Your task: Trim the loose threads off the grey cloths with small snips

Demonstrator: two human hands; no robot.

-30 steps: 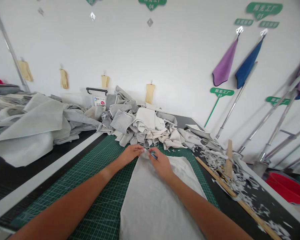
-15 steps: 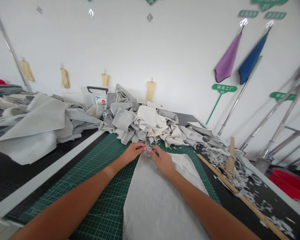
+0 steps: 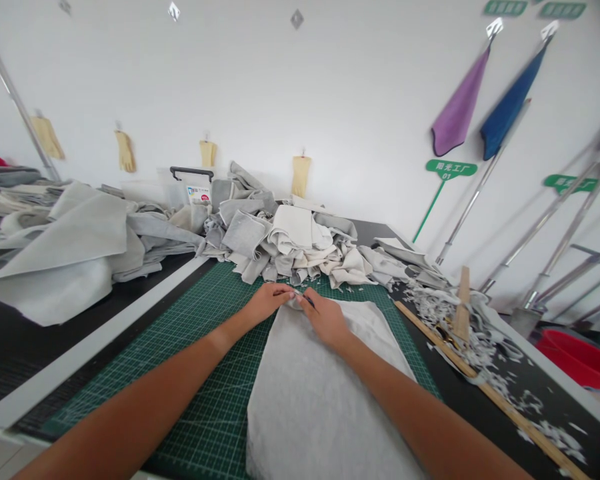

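On the green cutting mat, centre of the worktop: one pale grey cloth, laid flat and running away from the person, far edge just short of a heap of grey and cream offcuts.

Left hand: at the cloth's far edge, grip pinched on the fabric there.
Right hand: resting on the cloth beside the left, fingertips almost meeting it, grip clenched round a small dark tool. Its kind cannot be told.

Change over the last second: very little. Both hands have kept to the same spot on the far edge, the right drawn slightly closer to the left. The cloth has not shifted on the mat, and most of the apparent movement is the head camera tipping down. Judgement: the work remains at that one point of the edge, with no advance along the cloth.

Writing and labels:
- green wall sign, white characters that appear to read 阳光工厂, with "01" beneath
- second green sign, too blurred to read
- green plaques at the top edge, unreadable
- clear lidded box with black handle, small printed label with a red mark, too small to read

Also present: purple cloth and blue cloth hung on the wall; a wooden rule among white trimmings.
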